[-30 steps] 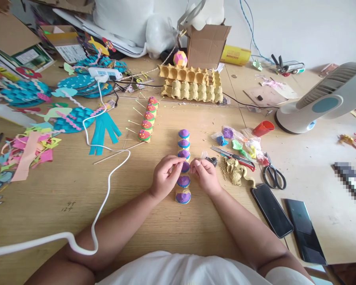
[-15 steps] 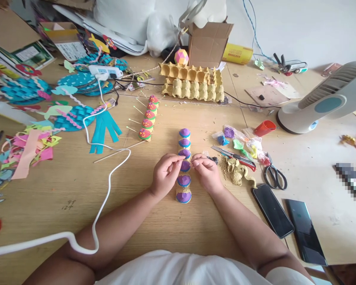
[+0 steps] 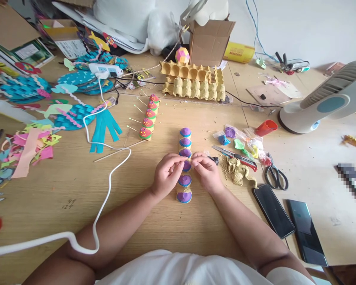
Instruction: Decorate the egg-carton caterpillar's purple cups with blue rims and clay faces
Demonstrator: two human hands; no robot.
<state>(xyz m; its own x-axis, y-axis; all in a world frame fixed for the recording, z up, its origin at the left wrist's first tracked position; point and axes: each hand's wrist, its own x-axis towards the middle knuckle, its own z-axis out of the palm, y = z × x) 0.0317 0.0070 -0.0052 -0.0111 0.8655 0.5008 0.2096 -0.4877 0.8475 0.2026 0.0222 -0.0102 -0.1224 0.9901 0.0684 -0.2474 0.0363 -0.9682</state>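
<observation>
We take the egg cartons (image 3: 192,81) as our marker. Behind them stands a cardboard box (image 3: 210,39). In front and to the left lies a red-and-green caterpillar (image 3: 148,118) stuck with sticks, and a white cable (image 3: 108,183) trails further front-left. Far to the right sits a fan (image 3: 320,103). In front and to the right we see a red cup (image 3: 265,127), scissors (image 3: 275,177) and two phones (image 3: 273,209).

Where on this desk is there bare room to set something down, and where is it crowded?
Bare wood lies between the white cable and the left hand, between the egg carton and the row of purple cups, and between the fan and the phones. Crowded: paper cut-outs at far left, bags and scissors beside the right hand.
</observation>
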